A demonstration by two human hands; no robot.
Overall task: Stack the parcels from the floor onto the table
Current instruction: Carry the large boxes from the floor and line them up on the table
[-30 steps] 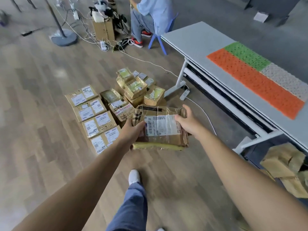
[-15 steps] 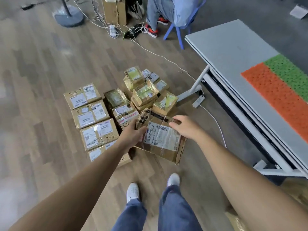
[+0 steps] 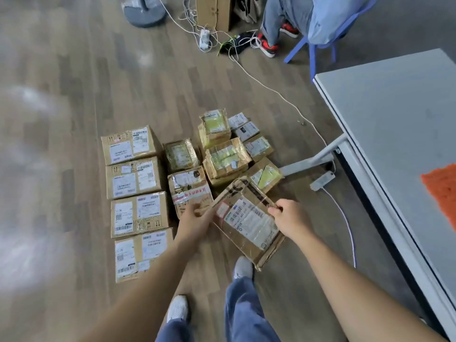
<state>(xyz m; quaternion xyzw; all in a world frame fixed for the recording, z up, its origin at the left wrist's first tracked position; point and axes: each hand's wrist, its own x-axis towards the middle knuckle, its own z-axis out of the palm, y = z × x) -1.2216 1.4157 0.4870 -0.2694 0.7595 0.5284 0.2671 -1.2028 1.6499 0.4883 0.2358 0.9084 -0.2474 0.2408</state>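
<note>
While both hands hold one flat parcel (image 3: 249, 223) tilted low over the wooden floor (image 3: 86, 82), the step in hand reads as the lift and carry of a single item. The left hand (image 3: 195, 222) grips the parcel's left edge, its fingers hidden beneath. The right hand (image 3: 292, 218) pinches the upper right edge, fingers curled over the taped rim. The labelled face is turned up towards the camera, and the lower corner hangs just beside the person's white shoe (image 3: 243, 267); whether that corner touches the floor cannot be told.

On the floor lie a column of four large boxes (image 3: 134, 177) at the left and a cluster of smaller taped parcels (image 3: 225, 159) just beyond the held one. The task therefore appears to be at an early stage.

The table (image 3: 394, 114) stands to the right, well apart from the hands, with an orange mat (image 3: 441, 191) at the frame's edge. The next move probably calls for:
- levelling the parcel
- turning right
- raising it above the table rim
- setting it flat on the grey top as the base of a stack

A power strip (image 3: 322, 180) and its white cable (image 3: 345, 223) lie on the floor between the pile and the table, so the footing needs care
</note>
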